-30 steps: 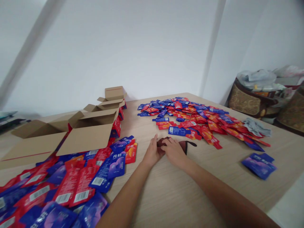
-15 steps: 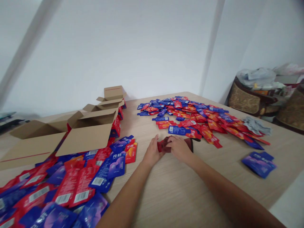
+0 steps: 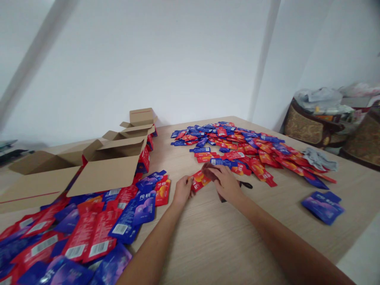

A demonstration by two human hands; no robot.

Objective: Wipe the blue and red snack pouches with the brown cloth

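The left hand [image 3: 182,189] was closed in a pinch on the near end of a red sachet [image 3: 198,181], which was held low over the wooden surface [image 3: 225,237], to the right of the open cardboard box [image 3: 114,160] and a little nearer the person than its front flap. The right hand [image 3: 227,183] lay just beyond that sachet, farther from the box, its fingers [image 3: 211,171] curled down over the sachet's far end. Whether it gripped anything could not be told. A dark object [image 3: 246,185] showed from under that hand on the side away from the box; what it was could not be made out. A wide heap of red and blue sachets [image 3: 243,146] spread over the surface well to the right of the box, level with it and beyond. A second pile of sachets [image 3: 83,229] lay in front of the box, running up against its flap. A small stack of blue packets [image 3: 323,206] sat far to the box's right, near the surface's edge, with a grey cloth [image 3: 319,158] beyond it. A smaller open carton [image 3: 142,116] stood just behind the box.
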